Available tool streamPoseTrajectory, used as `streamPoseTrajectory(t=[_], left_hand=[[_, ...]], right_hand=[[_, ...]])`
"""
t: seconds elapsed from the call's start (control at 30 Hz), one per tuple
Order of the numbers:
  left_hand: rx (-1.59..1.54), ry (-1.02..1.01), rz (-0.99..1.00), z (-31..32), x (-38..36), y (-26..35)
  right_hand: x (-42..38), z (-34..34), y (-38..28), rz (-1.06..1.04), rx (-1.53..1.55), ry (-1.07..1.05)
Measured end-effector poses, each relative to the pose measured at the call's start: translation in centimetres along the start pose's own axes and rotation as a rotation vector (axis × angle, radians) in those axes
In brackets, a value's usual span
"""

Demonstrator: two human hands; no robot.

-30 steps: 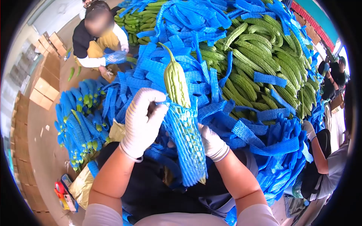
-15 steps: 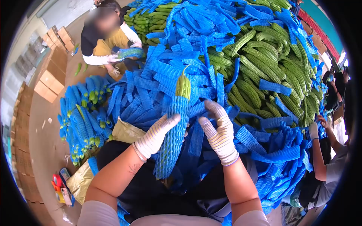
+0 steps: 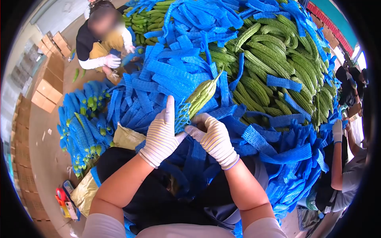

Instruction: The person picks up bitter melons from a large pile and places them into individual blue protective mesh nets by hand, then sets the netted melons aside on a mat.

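Observation:
Between my gloved hands, a pale green bitter gourd [image 3: 202, 93] points up and to the right, its lower end in a blue foam net sleeve [image 3: 182, 116]. My left hand [image 3: 163, 135] holds the sleeve from the left, index finger pointing up along it. My right hand [image 3: 212, 139] has thumb and fingers pinched at the sleeve's right edge, near the gourd's lower end. Loose blue sleeves [image 3: 174, 75] lie in a heap just beyond, and a large pile of green gourds [image 3: 274, 59] rises to the right.
Netted gourds [image 3: 85, 127] are stacked at the left. A person [image 3: 104, 39] crouches at upper left; another person's arm [image 3: 336, 158] shows at right. Cardboard boxes [image 3: 49, 85] stand far left, near red-handled scissors or tape [image 3: 60, 195] on the floor.
The gourd in its long sleeve now tilts right, with more of it bare and the netting bunched low. My right hand has come in from apart to touch the sleeve.

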State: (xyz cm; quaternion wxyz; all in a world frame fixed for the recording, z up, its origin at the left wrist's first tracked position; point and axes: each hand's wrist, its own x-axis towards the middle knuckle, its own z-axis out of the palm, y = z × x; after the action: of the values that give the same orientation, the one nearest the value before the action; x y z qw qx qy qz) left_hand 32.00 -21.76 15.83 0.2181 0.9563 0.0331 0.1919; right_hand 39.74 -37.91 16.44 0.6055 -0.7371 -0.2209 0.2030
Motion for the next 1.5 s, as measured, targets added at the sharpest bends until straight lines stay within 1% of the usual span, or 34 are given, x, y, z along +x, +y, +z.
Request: streamPoseTrajectory(t=[0.07, 0.1, 0.13, 0.2, 0.23, 0.27, 0.33, 0.37, 0.4, 0.47, 0.5, 0.53, 0.57, 0.6, 0.63, 0.67, 0.73, 0.77, 0.8, 0.87, 0.9, 0.93, 1.0, 1.07, 1.1, 1.13, 1.23, 1.27, 1.33, 1.37, 1.4, 1.43, 1.47, 1.5], left_hand=[[-0.001, -0.021, 0.011, 0.0, -0.1, -0.1], [-0.001, -0.038, 0.021, 0.0, 0.0, -0.2], [-0.001, -0.038, 0.022, 0.1, -0.1, -0.2], [-0.043, -0.100, -0.002, 0.2, -0.3, -0.3], [-0.043, -0.102, -0.003, 0.1, -0.5, -0.2], [-0.042, -0.124, -0.009, 0.0, -0.6, 0.1], [-0.049, -0.153, -0.008, 0.0, -0.7, 0.7], [-0.130, -0.208, -0.012, 0.1, -0.7, 0.9], [-0.211, -0.263, -0.016, 0.2, -0.7, 1.3], [-0.312, -0.295, -0.030, 0.3, -0.6, 1.9], [-0.650, -0.334, -0.102, 0.9, -0.7, 1.6], [-0.986, -0.366, -0.176, 1.4, -0.8, 1.1], [-1.220, -0.397, -0.287, 1.5, -1.0, 0.7], [-1.215, -0.394, -0.287, 0.9, -0.8, 0.4], [-1.448, -0.477, -0.430, 0.1, -0.4, 0.3], [-1.677, -0.561, -0.577, -0.7, -0.1, 0.4], [-1.681, -0.500, -0.598, -1.4, -0.1, 1.2], [-1.811, -0.555, -0.626, -1.8, 0.0, 1.1], [-1.946, -0.605, -0.658, -1.9, -0.2, 1.1], [-1.883, -0.593, -0.663, -1.4, -0.7, 0.7], [-1.954, -0.631, -0.644, -1.4, -0.6, 0.5], [-2.024, -0.670, -0.622, -1.4, -0.5, 0.4], [-1.981, -0.667, -0.644, -2.4, -0.4, 0.7], [-1.935, -0.790, -0.564, -3.3, -0.2, 1.1], [-1.914, -0.781, -0.596, -3.2, -0.4, 1.4], [-1.914, -0.746, -0.644, -3.0, -0.7, 1.3], [-1.765, -0.638, -0.647, -2.9, -0.5, 1.3], [-1.763, -0.529, -0.670, -3.9, -0.2, 1.6], [-1.723, -0.201, -0.613, -7.5, 0.4, 1.7], [-1.662, -0.044, -0.480, -9.9, 0.3, 0.7], [-1.579, 0.100, -0.364, -12.2, 0.0, -0.6], [-1.410, 0.195, -0.260, -14.9, -1.0, -2.8], [-1.236, 0.269, -0.167, -17.6, -3.0, -5.0], [-1.281, 0.374, -0.266, -20.1, -4.7, -6.7]], right_hand=[[0.4, -0.1, 0.7, -0.453, -0.409, 0.058], [0.4, 0.0, 0.3, -0.632, -0.390, 0.130], [0.3, 0.2, 0.2, -0.632, -0.390, 0.131], [0.0, 0.6, 0.1, -0.675, 0.029, 0.062], [-0.6, 0.8, 0.3, -0.515, 0.128, -0.005], [-0.7, 0.8, 0.4, -0.514, 0.130, -0.003], [-0.7, 0.6, 0.6, -0.226, 0.063, 0.006], [0.0, 0.5, 0.8, -0.431, 0.038, 0.114], [0.4, 0.0, 0.1, -0.501, -0.058, 0.210], [0.4, -1.1, -0.9, -0.394, -0.127, 0.254], [0.3, -1.6, -0.9, -0.317, -0.068, 0.185], [0.3, -1.9, -0.7, -0.315, -0.069, 0.185], [0.5, -2.1, -0.4, -0.406, -0.049, 0.298], [0.7, -2.3, -0.1, -0.499, -0.025, 0.410], [0.9, -2.8, 0.1, -0.508, -0.004, 0.419], [1.3, -2.7, 0.9, -0.478, 0.159, 0.391], [0.9, -1.5, 0.9, -0.382, 0.491, 0.261], [0.7, -0.7, 1.8, -0.352, 0.440, 0.125], [-0.1, -0.9, 0.2, -0.234, 0.506, -0.015], [-0.5, -0.5, -0.2, -0.150, 0.382, 0.011], [-0.6, -0.6, -0.2, -0.150, 0.383, 0.004], [-0.6, -0.8, -0.2, -0.181, 0.339, -0.026], [-0.7, -1.3, -0.8, -0.210, 0.298, -0.063], [-0.4, -1.9, -2.3, -0.803, -0.067, 0.163], [-0.5, -2.1, -2.4, -0.695, 0.058, 0.198], [-0.1, -2.3, -2.1, -0.686, 0.141, 0.235], [1.1, -2.5, -0.4, -0.562, 0.113, 0.204], [1.5, -2.5, 0.3, -0.578, 0.046, 0.234], [1.4, -2.5, 0.5, -0.379, 0.182, 0.216], [1.9, -2.9, 0.8, -0.432, 0.069, 0.246], [1.9, -3.3, 1.0, -0.412, 0.051, 0.218], [1.8, -3.2, 0.9, -0.335, 0.118, 0.261], [1.8, -3.6, 1.2, -0.334, 0.089, 0.257], [1.6, -3.8, 1.3, -0.332, 0.081, 0.241]])
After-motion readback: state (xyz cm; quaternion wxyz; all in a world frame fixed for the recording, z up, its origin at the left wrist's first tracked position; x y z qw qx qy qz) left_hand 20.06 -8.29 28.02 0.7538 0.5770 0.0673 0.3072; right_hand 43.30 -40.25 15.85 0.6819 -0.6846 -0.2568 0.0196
